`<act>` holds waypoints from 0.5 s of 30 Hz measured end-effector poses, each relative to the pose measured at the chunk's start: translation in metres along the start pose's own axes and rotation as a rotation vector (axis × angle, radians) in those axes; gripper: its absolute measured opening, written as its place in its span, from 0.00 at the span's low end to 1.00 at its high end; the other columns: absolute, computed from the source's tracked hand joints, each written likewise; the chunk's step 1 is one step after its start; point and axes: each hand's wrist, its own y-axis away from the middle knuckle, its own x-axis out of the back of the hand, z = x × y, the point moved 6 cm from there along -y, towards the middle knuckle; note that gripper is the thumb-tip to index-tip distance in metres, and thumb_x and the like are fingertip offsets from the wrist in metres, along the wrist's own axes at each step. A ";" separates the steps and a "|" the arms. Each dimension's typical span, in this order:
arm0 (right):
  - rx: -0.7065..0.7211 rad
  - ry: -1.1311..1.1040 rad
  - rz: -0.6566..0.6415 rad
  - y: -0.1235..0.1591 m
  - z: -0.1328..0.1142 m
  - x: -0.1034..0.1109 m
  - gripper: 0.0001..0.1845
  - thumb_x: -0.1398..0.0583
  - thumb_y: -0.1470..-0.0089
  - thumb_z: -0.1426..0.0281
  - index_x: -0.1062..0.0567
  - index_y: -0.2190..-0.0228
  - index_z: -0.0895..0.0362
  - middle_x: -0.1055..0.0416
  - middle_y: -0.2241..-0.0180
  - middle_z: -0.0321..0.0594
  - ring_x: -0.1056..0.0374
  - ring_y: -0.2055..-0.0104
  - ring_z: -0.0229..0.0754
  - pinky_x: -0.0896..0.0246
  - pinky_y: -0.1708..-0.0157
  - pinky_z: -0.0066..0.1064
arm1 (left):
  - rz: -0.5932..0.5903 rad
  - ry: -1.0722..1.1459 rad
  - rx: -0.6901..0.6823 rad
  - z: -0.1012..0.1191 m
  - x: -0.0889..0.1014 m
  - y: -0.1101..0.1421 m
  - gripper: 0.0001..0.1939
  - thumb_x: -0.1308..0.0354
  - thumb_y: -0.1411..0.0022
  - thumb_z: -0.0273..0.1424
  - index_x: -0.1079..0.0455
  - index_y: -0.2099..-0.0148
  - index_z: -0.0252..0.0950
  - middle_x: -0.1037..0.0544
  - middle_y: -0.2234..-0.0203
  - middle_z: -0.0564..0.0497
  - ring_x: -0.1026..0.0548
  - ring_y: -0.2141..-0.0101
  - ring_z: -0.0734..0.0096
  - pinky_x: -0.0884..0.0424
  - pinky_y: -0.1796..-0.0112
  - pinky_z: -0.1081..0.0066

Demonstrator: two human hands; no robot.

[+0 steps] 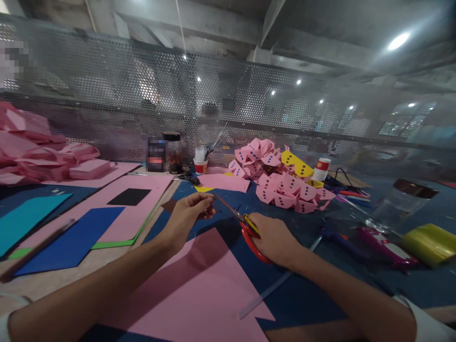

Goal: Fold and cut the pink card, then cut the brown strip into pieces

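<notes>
My left hand (187, 214) is closed in a pinch on a small dark piece of paper (170, 205) held above the table. My right hand (274, 240) grips red-handled scissors (245, 227), whose blades point up and left to the paper at my left fingertips. Under both forearms lies a large pink sheet (199, 289) on dark blue paper. Behind the hands sits a heap of folded pink and yellow pieces with dark dots (281, 178).
Pink, blue, teal and black sheets (107, 209) cover the left of the table, with pink stacks (35, 152) beyond. Jars and a cup of tools (201, 164) stand by the mesh wall. A glue bottle (321, 169), pens, a glass jar (399, 204) and a yellow roll (427, 242) lie right.
</notes>
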 end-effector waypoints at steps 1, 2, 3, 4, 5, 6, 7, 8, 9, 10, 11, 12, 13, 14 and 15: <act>0.000 -0.002 0.003 0.000 0.000 0.000 0.10 0.48 0.40 0.61 0.33 0.65 0.54 0.29 0.69 0.37 0.34 0.70 0.39 0.61 0.75 0.29 | 0.004 0.005 0.000 0.000 0.000 0.000 0.10 0.37 0.44 0.37 0.28 0.65 0.35 0.25 0.76 0.53 0.29 0.73 0.75 0.35 0.70 0.76; -0.001 -0.002 0.007 0.000 0.001 -0.001 0.10 0.48 0.40 0.61 0.33 0.65 0.54 0.29 0.69 0.37 0.34 0.70 0.39 0.61 0.75 0.29 | 0.008 0.006 0.003 0.000 0.000 0.000 0.10 0.36 0.44 0.37 0.28 0.65 0.35 0.25 0.76 0.53 0.29 0.73 0.75 0.35 0.70 0.76; -0.002 0.000 0.011 0.000 0.001 -0.001 0.10 0.48 0.40 0.60 0.33 0.65 0.54 0.29 0.69 0.37 0.34 0.70 0.39 0.61 0.75 0.29 | 0.012 0.004 0.007 0.000 0.000 0.000 0.10 0.36 0.44 0.37 0.28 0.66 0.35 0.25 0.76 0.53 0.29 0.73 0.75 0.35 0.70 0.76; -0.003 0.002 0.016 0.000 0.002 -0.002 0.11 0.48 0.40 0.60 0.33 0.64 0.54 0.29 0.69 0.37 0.34 0.70 0.39 0.62 0.75 0.29 | 0.015 0.002 0.012 -0.001 0.000 0.000 0.10 0.36 0.44 0.36 0.28 0.66 0.35 0.25 0.76 0.53 0.29 0.73 0.75 0.35 0.70 0.76; -0.004 0.005 0.021 0.000 0.002 -0.002 0.11 0.48 0.41 0.60 0.33 0.65 0.54 0.29 0.69 0.37 0.34 0.70 0.39 0.62 0.75 0.29 | 0.016 0.000 0.015 -0.001 0.000 -0.001 0.10 0.36 0.44 0.37 0.28 0.66 0.35 0.25 0.76 0.53 0.29 0.73 0.75 0.35 0.70 0.76; -0.004 0.006 0.026 0.000 0.002 -0.003 0.11 0.48 0.41 0.60 0.33 0.65 0.54 0.29 0.70 0.37 0.34 0.70 0.39 0.62 0.75 0.29 | 0.015 0.000 0.015 -0.001 0.000 -0.001 0.10 0.36 0.44 0.37 0.28 0.65 0.35 0.25 0.76 0.53 0.29 0.73 0.75 0.35 0.70 0.76; -0.005 0.004 0.031 0.000 0.002 -0.003 0.11 0.48 0.41 0.60 0.33 0.65 0.54 0.29 0.70 0.37 0.34 0.70 0.39 0.62 0.75 0.30 | 0.009 0.000 0.012 -0.001 0.000 -0.001 0.10 0.37 0.43 0.37 0.28 0.64 0.35 0.25 0.76 0.53 0.29 0.73 0.75 0.35 0.70 0.76; -0.004 -0.001 0.034 0.000 0.002 -0.003 0.11 0.48 0.41 0.60 0.33 0.65 0.55 0.29 0.70 0.37 0.34 0.70 0.39 0.62 0.75 0.29 | 0.002 -0.001 0.008 -0.001 0.000 -0.001 0.11 0.37 0.43 0.37 0.28 0.64 0.35 0.25 0.75 0.53 0.29 0.72 0.75 0.35 0.69 0.76; -0.005 -0.007 0.035 0.000 0.002 -0.003 0.11 0.48 0.41 0.61 0.33 0.65 0.55 0.29 0.70 0.37 0.34 0.70 0.39 0.62 0.75 0.29 | -0.005 -0.003 0.004 -0.001 0.000 -0.001 0.11 0.37 0.43 0.38 0.28 0.63 0.35 0.25 0.75 0.53 0.29 0.72 0.75 0.35 0.69 0.76; -0.006 -0.014 0.034 0.000 0.002 -0.003 0.11 0.48 0.41 0.61 0.33 0.66 0.55 0.29 0.70 0.37 0.34 0.70 0.39 0.61 0.75 0.29 | -0.010 -0.006 0.001 -0.001 -0.001 -0.001 0.11 0.38 0.42 0.38 0.28 0.63 0.35 0.25 0.75 0.53 0.29 0.72 0.75 0.35 0.69 0.76; -0.006 -0.022 0.032 0.001 0.002 -0.003 0.11 0.48 0.41 0.60 0.33 0.67 0.55 0.29 0.70 0.37 0.34 0.70 0.38 0.61 0.75 0.29 | -0.013 -0.009 -0.001 0.000 -0.001 -0.001 0.11 0.38 0.42 0.38 0.28 0.63 0.35 0.25 0.75 0.53 0.29 0.72 0.75 0.35 0.69 0.76; -0.003 -0.028 0.029 0.001 0.001 -0.003 0.11 0.47 0.41 0.60 0.33 0.67 0.55 0.29 0.70 0.37 0.35 0.71 0.38 0.62 0.74 0.29 | -0.013 -0.014 -0.001 0.000 -0.001 0.000 0.11 0.38 0.42 0.38 0.28 0.63 0.35 0.25 0.75 0.53 0.29 0.73 0.75 0.35 0.70 0.77; 0.001 -0.035 0.026 0.001 0.001 -0.003 0.12 0.47 0.41 0.60 0.33 0.68 0.55 0.29 0.70 0.37 0.35 0.71 0.38 0.62 0.74 0.29 | -0.012 -0.018 0.001 0.000 -0.001 0.000 0.11 0.38 0.42 0.38 0.28 0.64 0.35 0.25 0.75 0.53 0.29 0.73 0.75 0.35 0.70 0.77; 0.007 -0.040 0.023 0.001 0.000 -0.003 0.12 0.47 0.41 0.59 0.33 0.68 0.55 0.29 0.70 0.36 0.35 0.71 0.38 0.62 0.74 0.29 | -0.010 -0.024 0.003 0.000 -0.001 0.000 0.11 0.38 0.42 0.38 0.28 0.64 0.35 0.24 0.75 0.53 0.29 0.73 0.75 0.36 0.70 0.77; 0.013 -0.045 0.020 0.001 0.000 -0.002 0.12 0.47 0.42 0.59 0.33 0.68 0.55 0.29 0.70 0.36 0.35 0.71 0.38 0.62 0.74 0.29 | -0.010 -0.031 0.004 0.000 -0.001 0.001 0.11 0.38 0.42 0.38 0.28 0.65 0.35 0.24 0.75 0.52 0.29 0.73 0.76 0.36 0.71 0.77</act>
